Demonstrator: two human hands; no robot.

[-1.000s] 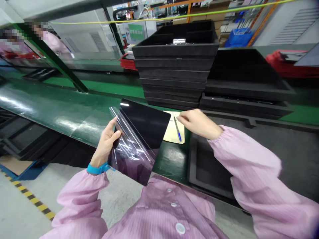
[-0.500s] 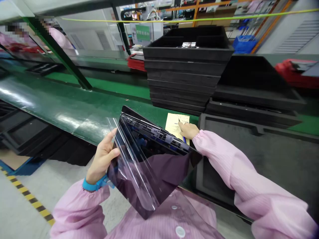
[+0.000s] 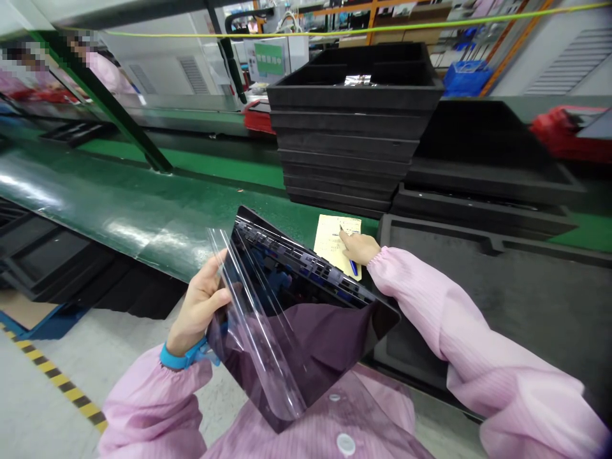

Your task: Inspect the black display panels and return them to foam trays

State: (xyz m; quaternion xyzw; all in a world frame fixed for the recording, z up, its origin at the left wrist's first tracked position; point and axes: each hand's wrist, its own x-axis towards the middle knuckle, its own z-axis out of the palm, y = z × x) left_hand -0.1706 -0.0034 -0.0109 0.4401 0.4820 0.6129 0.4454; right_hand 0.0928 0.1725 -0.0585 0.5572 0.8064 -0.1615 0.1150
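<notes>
My left hand [image 3: 198,306], with a blue band at the wrist, grips the left edge of a glossy black panel [image 3: 325,331]. A clear film [image 3: 261,338] lies partly peeled and curled across the panel's left part. The panel is tilted in front of my body. My right hand [image 3: 359,247] rests on a yellow paper [image 3: 329,239] with handwriting, its fingers closed around a pen [image 3: 354,268]. The pen's blue end shows below the hand, and its tip touches the paper near the top.
A tall stack of black trays [image 3: 349,140] stands behind the paper. More black trays [image 3: 502,268] lie to the right, others [image 3: 57,255] at the lower left. A green post [image 3: 105,102] rises from the green bench [image 3: 119,204]. People in pink are at the far left.
The panel has shifted slightly right and down in my left hand. My right hand has moved slightly over the paper with the pen. The whole view has shifted a little.
</notes>
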